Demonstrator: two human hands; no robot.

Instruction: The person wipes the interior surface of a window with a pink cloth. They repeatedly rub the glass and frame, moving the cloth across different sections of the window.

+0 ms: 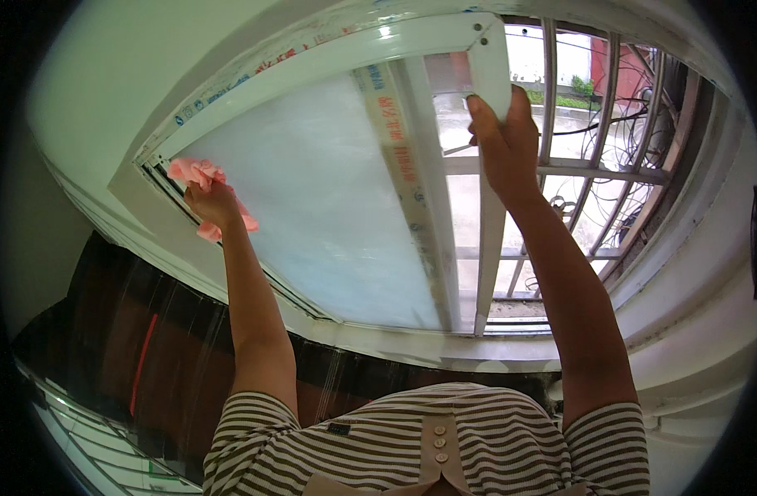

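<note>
A crumpled pink cloth (198,172) is bunched in the left hand (213,204), fingers closed, arm outstretched, at the left edge of the white-framed, cloudy-paned window sash (312,190); the right hand (508,147) clasps the sash's right upright near its top, arm raised.

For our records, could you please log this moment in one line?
left grip: holding pink cloth | right grip: holding sash edge | bars: outside

Cloth (195,171) in left hand (213,204), at left end of window sash (312,190); right hand (508,153) on its right edge; bars (549,83) behind.
</note>
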